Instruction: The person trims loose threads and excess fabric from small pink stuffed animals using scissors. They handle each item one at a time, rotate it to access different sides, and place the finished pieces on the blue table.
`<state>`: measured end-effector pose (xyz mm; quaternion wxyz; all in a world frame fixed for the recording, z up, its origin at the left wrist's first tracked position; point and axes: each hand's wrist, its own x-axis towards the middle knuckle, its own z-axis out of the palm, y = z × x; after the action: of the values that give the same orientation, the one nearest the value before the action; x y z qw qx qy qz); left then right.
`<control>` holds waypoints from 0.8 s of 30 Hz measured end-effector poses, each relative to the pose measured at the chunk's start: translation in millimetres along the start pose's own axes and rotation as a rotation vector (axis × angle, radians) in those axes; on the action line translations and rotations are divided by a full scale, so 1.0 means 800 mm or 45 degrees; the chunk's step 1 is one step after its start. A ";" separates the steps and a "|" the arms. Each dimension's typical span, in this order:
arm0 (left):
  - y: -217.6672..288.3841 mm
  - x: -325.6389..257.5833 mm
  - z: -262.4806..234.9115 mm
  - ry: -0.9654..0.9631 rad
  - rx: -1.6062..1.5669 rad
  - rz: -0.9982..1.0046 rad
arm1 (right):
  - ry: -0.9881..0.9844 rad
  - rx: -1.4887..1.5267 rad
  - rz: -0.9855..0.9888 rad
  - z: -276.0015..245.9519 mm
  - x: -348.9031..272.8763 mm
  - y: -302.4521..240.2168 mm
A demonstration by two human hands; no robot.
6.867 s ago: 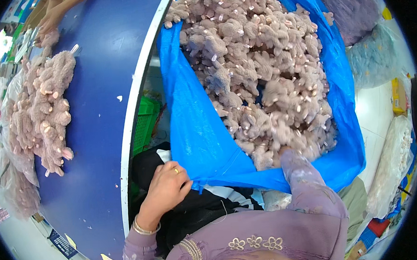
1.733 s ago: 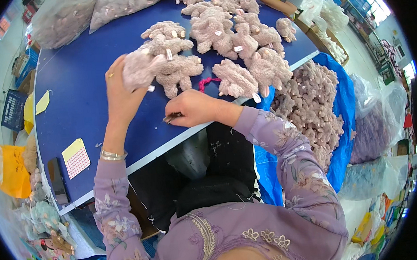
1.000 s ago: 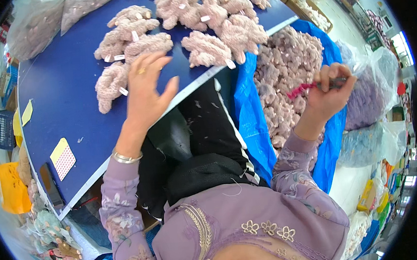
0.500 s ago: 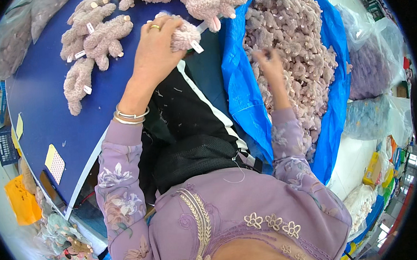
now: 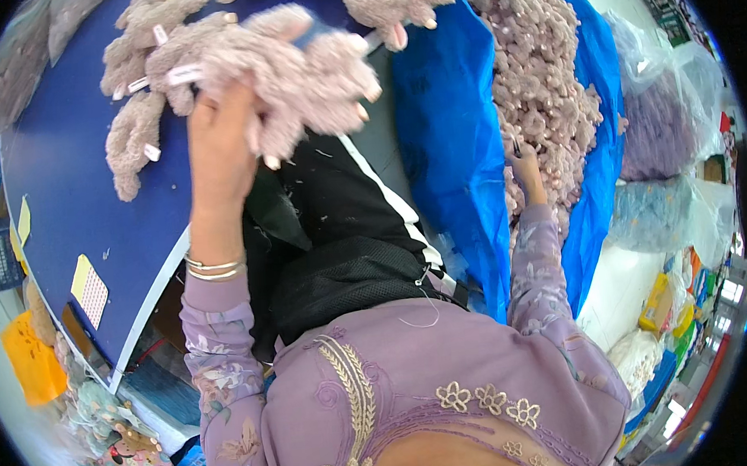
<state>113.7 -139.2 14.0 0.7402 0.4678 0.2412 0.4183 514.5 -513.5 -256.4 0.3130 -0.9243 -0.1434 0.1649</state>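
Observation:
My left hand point(image 5: 224, 139) is closed around a pinkish-grey plush toy point(image 5: 285, 79), lifted off the table and blurred by motion. Its fingers are partly buried in the fur, and a white tag sticks out beside them. Over on the right, my right hand point(image 5: 525, 170) reaches into a blue sack point(image 5: 449, 132) against a heap of similar small plush pieces point(image 5: 544, 65). Those fingers look curled, with a small dark tip showing at them; what it belongs to is hidden.
More tagged plush toys lie along the far side of the blue table point(image 5: 68, 194), one plush toy point(image 5: 136, 141) nearest its left part. A dotted card point(image 5: 89, 292) rests near the table's corner. Clear plastic bags point(image 5: 664, 117) of plush stand beyond the sack.
My left hand has moved left and raised the plush toy, turning it so more of it shows. My right hand has shifted right and nearer to me within the sack, whose near wall now bulges inward.

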 end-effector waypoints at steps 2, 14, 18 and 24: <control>-0.008 -0.020 -0.007 -0.082 0.079 -0.110 | 0.052 -0.034 0.078 0.001 -0.016 -0.085; -0.032 -0.098 -0.032 -0.001 -0.117 -0.247 | -1.045 0.907 -0.702 0.030 -0.248 -0.449; -0.027 -0.110 -0.048 0.107 -0.296 -0.137 | -1.016 0.953 -0.671 0.059 -0.276 -0.461; -0.038 -0.123 -0.074 0.117 -0.516 -0.073 | -0.980 1.085 -0.661 0.064 -0.283 -0.467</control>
<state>28.7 -199.7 -43.0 0.8190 0.2829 0.1987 0.4579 229.2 -284.9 -12.4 0.6095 -0.5280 -0.3871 0.4471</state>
